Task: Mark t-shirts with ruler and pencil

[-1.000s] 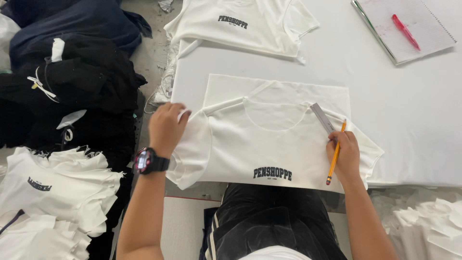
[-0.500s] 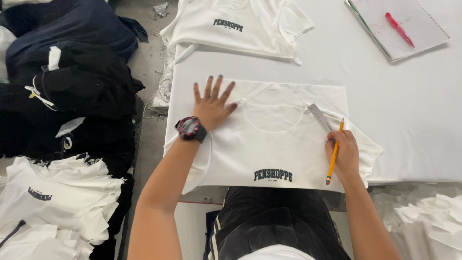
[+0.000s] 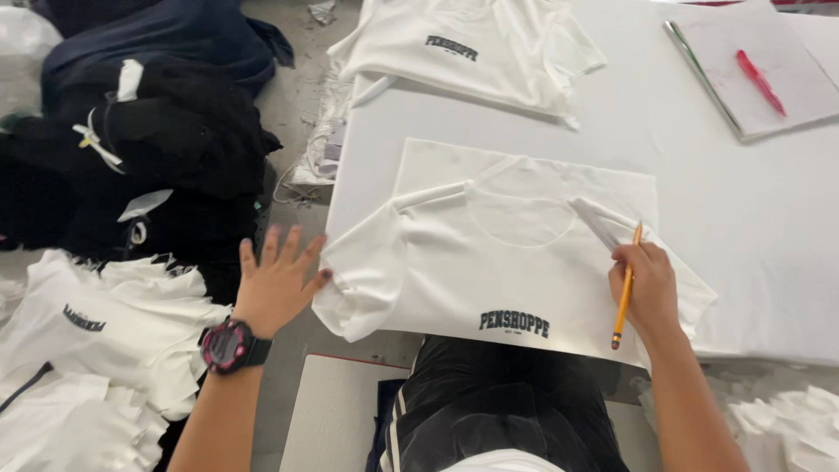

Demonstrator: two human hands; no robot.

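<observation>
Nearest to the camera, the person's left hand [image 3: 278, 278] hangs with fingers spread and holding nothing, over the gap beside the table edge, its fingertips just short of the near sleeve of the white short-sleeved cotton T-shirt [image 3: 489, 271]. A black and pink wristwatch [image 3: 229, 345] sits on that wrist. The right hand [image 3: 648, 288] is closed around a yellow pencil [image 3: 624, 288] and presses down on the shirt's other shoulder, beside a grey flat ruler [image 3: 594, 223] that lies slanting on the cloth near the collar.

The shirt lies flat on the white table [image 3: 743, 201], front up, its dark printed chest lettering toward the person and its hem edge hanging slightly over the near side of the table. It looks light, soft and limp (it will crease or slide at a nudge), so it would best be taken by a shoulder seam or sleeve edge, with the flat of a hand keeping the rest still; nothing about it is fragile.

To the left, lower down, lies a loose pile of white T-shirts [image 3: 114, 332], and beyond it a heap of black and dark blue garments [image 3: 149, 114]. Farther up the table lies a second white printed T-shirt [image 3: 472, 44], and at the far right a pale notebook [image 3: 760, 74] with a red pen [image 3: 760, 80] resting on it.
</observation>
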